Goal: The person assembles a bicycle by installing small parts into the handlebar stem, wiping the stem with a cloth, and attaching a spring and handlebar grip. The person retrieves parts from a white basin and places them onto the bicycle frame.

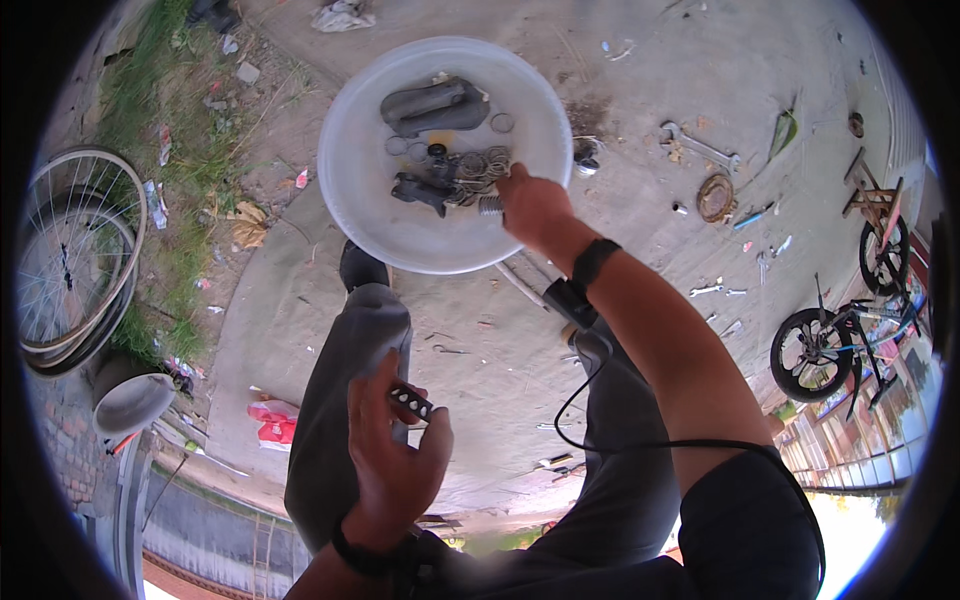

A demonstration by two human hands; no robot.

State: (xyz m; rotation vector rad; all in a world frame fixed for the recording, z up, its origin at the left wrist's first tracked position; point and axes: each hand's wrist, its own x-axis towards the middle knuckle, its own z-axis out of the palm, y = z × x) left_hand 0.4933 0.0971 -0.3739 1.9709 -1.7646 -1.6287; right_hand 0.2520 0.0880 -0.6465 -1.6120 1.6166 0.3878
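Observation:
My left hand (395, 440) is held over my left thigh, its thumb and fingers closed on a small black strip with a row of pale, rounded spots (411, 403). My right hand (538, 208) reaches into a round white basin (345, 225) at its right side. A ribbed metal cylinder (490, 205) sticks out from under those fingers, which look closed on it. Left of it in the basin lie a tangle of thin metal rings and wire (482, 168), dark parts (422, 190) and a long grey rubbery piece (435, 105).
On the ground to the right are a wrench (700, 146), a rusty round part (715, 198) and a small black-wheeled bike (815, 355). Spoked wheels (85, 260) and a grey bucket (135, 403) stand at the left. A black cable (640, 445) crosses my right arm.

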